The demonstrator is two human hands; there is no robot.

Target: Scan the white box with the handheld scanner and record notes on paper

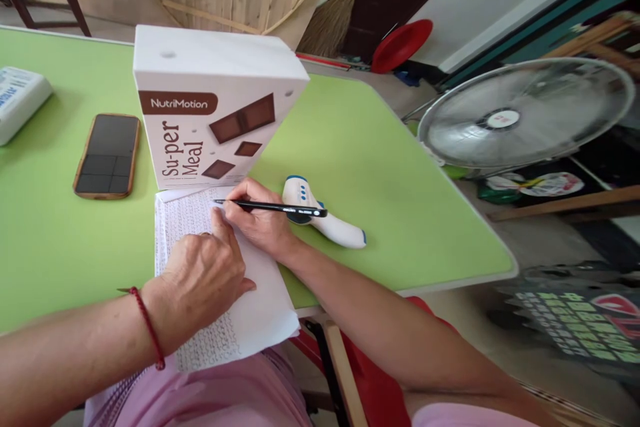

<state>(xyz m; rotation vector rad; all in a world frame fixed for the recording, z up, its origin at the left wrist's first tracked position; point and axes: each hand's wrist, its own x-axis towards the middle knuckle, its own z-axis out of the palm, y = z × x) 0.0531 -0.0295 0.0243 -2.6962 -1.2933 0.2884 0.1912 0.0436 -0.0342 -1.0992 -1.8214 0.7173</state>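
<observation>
My right hand (260,223) grips a black pen (280,207), its tip close to the handwritten lines near the top of a paper sheet (265,293). My left hand (207,267), with a red cord bracelet at the wrist, rests on the same paper. Its index finger points up to just below the pen tip, the thumb sticks out to the side, and the other fingers curl under, partly hidden. Rows of small writing cover the left part of the sheet, whose lower end hangs over the table edge. Behind the paper stands a white NutriMotion box (200,127).
On the green table (350,147), a white and blue handheld thermometer (325,217) lies right of my right hand. A phone (107,153) and a white box-like item (20,103) are at the left. A fan (525,113) stands beyond the right edge, and a red stool (370,360) is below.
</observation>
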